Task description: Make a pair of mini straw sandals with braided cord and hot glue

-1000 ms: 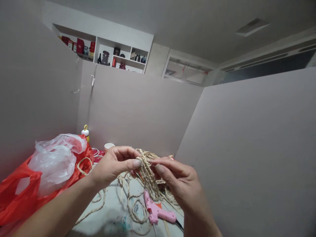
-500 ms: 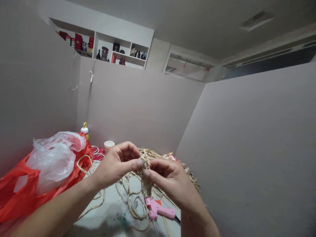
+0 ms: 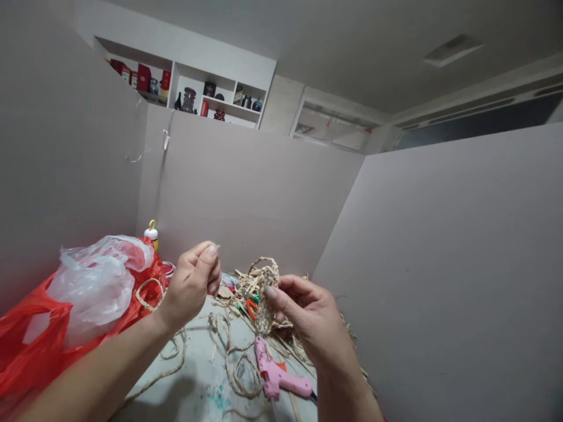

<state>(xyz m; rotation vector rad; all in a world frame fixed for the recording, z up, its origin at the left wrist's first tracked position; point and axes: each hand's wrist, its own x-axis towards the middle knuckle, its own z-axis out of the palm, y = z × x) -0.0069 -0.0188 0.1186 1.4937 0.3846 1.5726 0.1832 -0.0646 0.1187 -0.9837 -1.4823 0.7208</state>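
Note:
My right hand (image 3: 303, 319) holds a small woven piece of straw rope (image 3: 265, 293) upright between thumb and fingers, with a loop at its top. To the left, my left hand (image 3: 193, 281) is raised, its thumb and forefinger pinched on a thin end of straw that I can barely see. Loose braided rope (image 3: 233, 366) curls on the table (image 3: 197, 392) below both hands. A pink glue gun (image 3: 275, 372) lies on the table just under my right hand.
A red plastic bag (image 3: 39, 346) with a clear bag (image 3: 94, 281) on it fills the left side. Straw scraps and orange-handled scissors (image 3: 250, 306) lie behind the hands. A small yellow bottle (image 3: 152, 233) stands at the back. Grey partition boards wall in the table.
My left hand has let go of the woven piece and moved up and left, pinching a thin strand. My right hand now holds the piece alone, a little lower.

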